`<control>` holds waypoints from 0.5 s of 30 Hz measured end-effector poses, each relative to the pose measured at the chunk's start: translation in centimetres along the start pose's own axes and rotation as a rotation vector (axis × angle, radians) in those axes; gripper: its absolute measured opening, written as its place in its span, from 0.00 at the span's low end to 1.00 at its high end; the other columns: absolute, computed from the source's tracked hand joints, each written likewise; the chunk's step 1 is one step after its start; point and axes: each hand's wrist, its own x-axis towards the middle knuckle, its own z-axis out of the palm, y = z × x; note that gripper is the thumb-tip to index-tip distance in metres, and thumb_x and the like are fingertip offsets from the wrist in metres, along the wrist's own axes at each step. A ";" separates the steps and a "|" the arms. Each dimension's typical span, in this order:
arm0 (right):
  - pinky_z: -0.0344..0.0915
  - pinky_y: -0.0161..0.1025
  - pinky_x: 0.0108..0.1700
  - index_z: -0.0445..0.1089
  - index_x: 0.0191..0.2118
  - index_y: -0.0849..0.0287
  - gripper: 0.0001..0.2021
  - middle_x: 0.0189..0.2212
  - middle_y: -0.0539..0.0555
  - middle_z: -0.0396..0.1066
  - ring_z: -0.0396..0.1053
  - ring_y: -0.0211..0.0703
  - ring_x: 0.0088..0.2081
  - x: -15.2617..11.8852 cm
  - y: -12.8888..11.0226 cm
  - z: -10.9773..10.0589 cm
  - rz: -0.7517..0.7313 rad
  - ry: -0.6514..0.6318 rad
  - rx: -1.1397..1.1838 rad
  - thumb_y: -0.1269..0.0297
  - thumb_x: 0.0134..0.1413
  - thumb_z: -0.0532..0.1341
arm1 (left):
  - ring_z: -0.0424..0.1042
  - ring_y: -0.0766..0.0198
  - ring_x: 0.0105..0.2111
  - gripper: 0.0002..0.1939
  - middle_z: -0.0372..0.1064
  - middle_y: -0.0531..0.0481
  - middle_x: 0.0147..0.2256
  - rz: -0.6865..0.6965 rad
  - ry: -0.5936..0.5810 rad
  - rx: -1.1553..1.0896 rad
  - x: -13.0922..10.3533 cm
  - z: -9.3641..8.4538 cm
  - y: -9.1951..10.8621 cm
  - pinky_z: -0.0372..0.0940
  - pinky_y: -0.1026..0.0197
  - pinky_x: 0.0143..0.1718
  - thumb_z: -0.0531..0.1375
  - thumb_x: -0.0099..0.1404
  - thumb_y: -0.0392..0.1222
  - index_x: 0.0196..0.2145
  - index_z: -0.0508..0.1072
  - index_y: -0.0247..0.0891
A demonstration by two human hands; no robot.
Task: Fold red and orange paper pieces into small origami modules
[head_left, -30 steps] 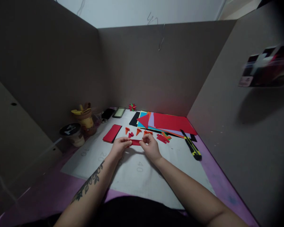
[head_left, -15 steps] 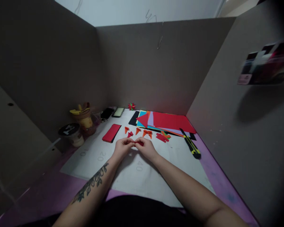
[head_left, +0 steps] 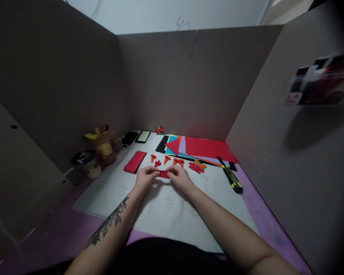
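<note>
A small red strip of paper (head_left: 164, 174) is stretched between my two hands, above the white mat. My left hand (head_left: 146, 177) pinches its left end between thumb and fingers. On the other end, my right hand (head_left: 180, 177) is closed the same way. Just beyond my fingers lie a small folded red piece (head_left: 158, 163) and several folded orange pieces (head_left: 178, 162). To their right is a little pile of red paper strips (head_left: 196, 167), with green and orange scraps touching it. A stack of red paper rectangles (head_left: 135, 162) rests left of my hands.
Coloured paper sheets (head_left: 209, 148) lie at the back right, with a yellow-black utility knife (head_left: 231, 175) near them. A lidded cup (head_left: 86, 163), a tool holder (head_left: 101, 147), a phone (head_left: 143, 136) and a red-green paper star (head_left: 159, 130) stand or lie along the left and back. Grey panels (head_left: 174, 80) enclose the desk.
My hands have moved slightly apart, and more of the red paper strip shows between them, now spread flat. The view has shifted a little.
</note>
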 end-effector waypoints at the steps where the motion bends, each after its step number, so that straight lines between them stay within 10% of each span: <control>1: 0.60 0.34 0.28 0.72 0.29 0.58 0.06 0.22 0.48 0.69 0.63 0.37 0.24 -0.1 -0.2 0.1 -0.007 -0.010 -0.014 0.67 0.44 0.58 | 0.65 0.68 0.20 0.08 0.70 0.53 0.20 0.007 -0.006 0.013 -0.1 0.1 0.0 0.56 0.66 0.24 0.67 0.44 0.39 0.24 0.76 0.35; 15: 0.55 0.33 0.28 0.63 0.21 0.59 0.06 0.19 0.46 0.61 0.58 0.35 0.24 0.7 -0.2 -0.4 0.095 0.100 0.212 0.65 0.44 0.57 | 0.64 0.69 0.19 0.08 0.69 0.53 0.19 -0.047 -0.056 -0.003 -0.2 0.3 0.1 0.56 0.68 0.22 0.66 0.44 0.39 0.25 0.75 0.33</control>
